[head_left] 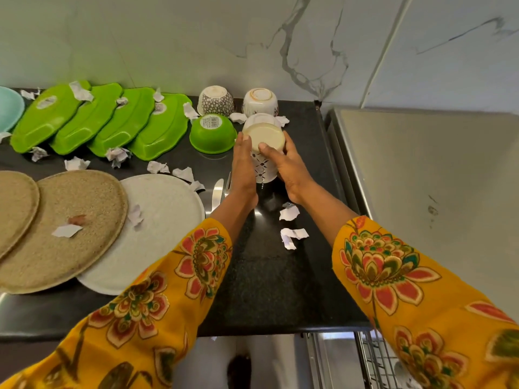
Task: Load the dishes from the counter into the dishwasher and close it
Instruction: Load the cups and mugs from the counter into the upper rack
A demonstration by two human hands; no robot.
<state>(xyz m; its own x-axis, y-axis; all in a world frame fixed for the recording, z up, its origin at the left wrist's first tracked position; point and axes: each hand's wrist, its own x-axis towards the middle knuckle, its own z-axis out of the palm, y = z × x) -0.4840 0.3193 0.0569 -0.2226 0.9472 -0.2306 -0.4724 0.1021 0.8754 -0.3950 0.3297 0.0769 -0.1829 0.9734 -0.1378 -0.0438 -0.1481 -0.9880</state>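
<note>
An upside-down white patterned bowl (263, 136) is held above the black counter (266, 276), seemingly stacked on another white patterned bowl (262, 169) beneath it. My left hand (243, 167) presses its left side and my right hand (289, 167) grips its right side, thumb on the base. Behind stand a dotted bowl (215, 100), a white bowl (260, 101) and a green bowl (213, 133), all inverted. Several green leaf-shaped dishes (112, 122) lean in a row at left. Two brown plates (70, 226) and a white plate (163, 220) lie in front. The dishwasher rack (376, 360) shows at the bottom right.
Crumpled paper scraps (292, 237) litter the counter. A knife (216, 193) and a fork lie beside the white plate. A teal plate (8, 108) sits at far left. A steel surface (435, 192) adjoins the counter on the right; marble wall behind.
</note>
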